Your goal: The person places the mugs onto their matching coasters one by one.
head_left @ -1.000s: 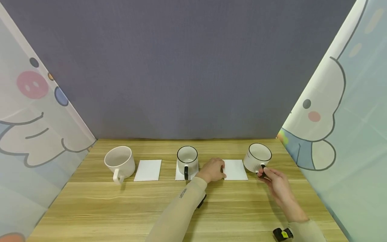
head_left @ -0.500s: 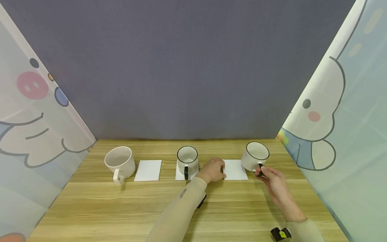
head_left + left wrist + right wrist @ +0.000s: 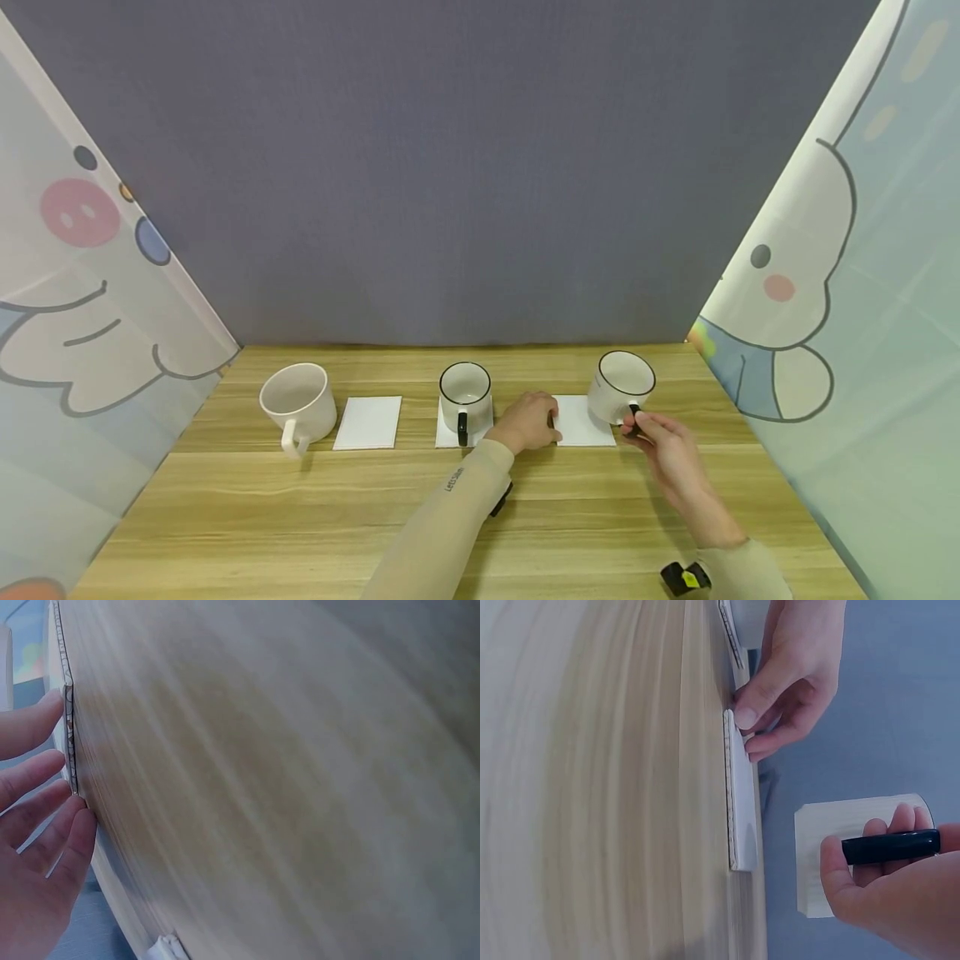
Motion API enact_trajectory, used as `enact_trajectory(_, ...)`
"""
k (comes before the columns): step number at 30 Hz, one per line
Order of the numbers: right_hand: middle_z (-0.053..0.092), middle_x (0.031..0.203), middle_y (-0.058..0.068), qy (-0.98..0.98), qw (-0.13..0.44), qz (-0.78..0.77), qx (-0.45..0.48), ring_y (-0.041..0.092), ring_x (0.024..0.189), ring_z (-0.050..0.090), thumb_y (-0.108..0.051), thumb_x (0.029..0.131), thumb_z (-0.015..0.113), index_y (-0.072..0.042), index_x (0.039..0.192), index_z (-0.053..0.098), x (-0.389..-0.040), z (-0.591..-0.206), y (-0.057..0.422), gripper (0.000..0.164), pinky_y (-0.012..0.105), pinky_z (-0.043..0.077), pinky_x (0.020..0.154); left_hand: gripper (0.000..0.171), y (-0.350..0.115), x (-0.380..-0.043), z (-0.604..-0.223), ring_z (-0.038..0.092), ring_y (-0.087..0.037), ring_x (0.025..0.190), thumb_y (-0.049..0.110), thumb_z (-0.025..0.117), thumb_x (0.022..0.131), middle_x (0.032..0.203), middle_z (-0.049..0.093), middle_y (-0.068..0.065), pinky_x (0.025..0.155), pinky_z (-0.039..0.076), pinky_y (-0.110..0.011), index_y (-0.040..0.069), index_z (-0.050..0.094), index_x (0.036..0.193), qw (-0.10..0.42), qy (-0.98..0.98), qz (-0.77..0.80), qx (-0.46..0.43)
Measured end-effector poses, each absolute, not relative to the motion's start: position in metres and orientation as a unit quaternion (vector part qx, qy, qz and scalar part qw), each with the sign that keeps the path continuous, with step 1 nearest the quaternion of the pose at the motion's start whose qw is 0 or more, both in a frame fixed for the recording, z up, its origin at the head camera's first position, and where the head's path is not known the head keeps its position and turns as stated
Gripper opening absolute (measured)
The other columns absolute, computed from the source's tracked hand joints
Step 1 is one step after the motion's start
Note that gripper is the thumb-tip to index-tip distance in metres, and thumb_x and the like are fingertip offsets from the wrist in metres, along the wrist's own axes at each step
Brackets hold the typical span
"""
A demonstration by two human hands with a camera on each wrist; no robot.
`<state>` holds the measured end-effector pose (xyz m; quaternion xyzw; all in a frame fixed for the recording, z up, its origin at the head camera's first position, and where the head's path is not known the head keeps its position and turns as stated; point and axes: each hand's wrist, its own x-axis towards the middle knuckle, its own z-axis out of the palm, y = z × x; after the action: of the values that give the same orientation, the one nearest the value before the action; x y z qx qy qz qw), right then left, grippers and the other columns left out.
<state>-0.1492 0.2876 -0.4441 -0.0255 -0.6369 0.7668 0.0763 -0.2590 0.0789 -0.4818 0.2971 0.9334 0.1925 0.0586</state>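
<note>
My right hand (image 3: 671, 458) pinches the black handle (image 3: 892, 846) of a white, dark-rimmed mug (image 3: 609, 402). In the right wrist view a gap separates this mug from the table, so it hangs in the air, upright. Seen from the head, it overlaps the right part of a square white coaster (image 3: 579, 423). My left hand (image 3: 525, 421) rests at that coaster's left edge. Its spread, loosely bent fingers (image 3: 45, 787) touch the edge in the left wrist view, and the coaster lies flat on the table.
Left of my left hand, another dark-rimmed mug (image 3: 456, 417) stands on a coaster (image 3: 442, 435). Farther left lies a third coaster (image 3: 367, 422), beside a wide all-white mug (image 3: 315, 414). A grey panel (image 3: 465, 183) rises behind the wooden table (image 3: 300, 517).
My right hand has carried the dark-rimmed mug leftward, from beside the right coaster to partly over it. My left hand has stayed in place at the coaster's edge.
</note>
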Motion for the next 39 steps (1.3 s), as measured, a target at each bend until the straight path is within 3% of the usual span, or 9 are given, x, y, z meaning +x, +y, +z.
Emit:
enact_trajectory(10,0.068,0.092,0.009,-0.628,0.074,0.774,-0.023,0.015,0.086,0.067,-0.006,0.106,0.051,0.002,0.092,0.07,-0.149,-0.448,0.277,0.025,0.03,0.057,0.082,0.024,0.079,-0.258,-0.482,0.059,-0.018,0.113,0.029,0.084,0.086,0.116,0.066,0.003,0.098,0.049,-0.028,0.016,0.068,0.098,0.053,0.932,0.196,0.299)
enact_trajectory(19,0.066,0.09,0.008,-0.644,0.075,0.761,-0.032,0.015,0.085,0.066,-0.005,0.106,0.05,0.008,0.094,0.068,-0.152,-0.452,0.267,0.025,0.029,0.057,0.08,0.025,0.078,-0.257,-0.481,0.058,-0.02,0.117,0.029,0.083,0.086,0.124,0.066,0.001,0.101,0.048,-0.029,0.015,0.068,0.1,0.059,0.933,0.2,0.295)
enact_trajectory(39,0.063,0.09,0.008,-0.667,0.055,0.739,-0.077,0.016,0.086,0.064,-0.001,0.105,0.045,0.02,0.102,0.061,-0.16,-0.457,0.252,0.026,0.031,0.057,0.081,0.024,0.078,-0.259,-0.483,0.058,-0.017,0.103,0.028,0.084,0.086,0.106,0.065,0.004,0.091,0.05,-0.028,0.015,0.067,0.098,0.057,0.929,0.216,0.293)
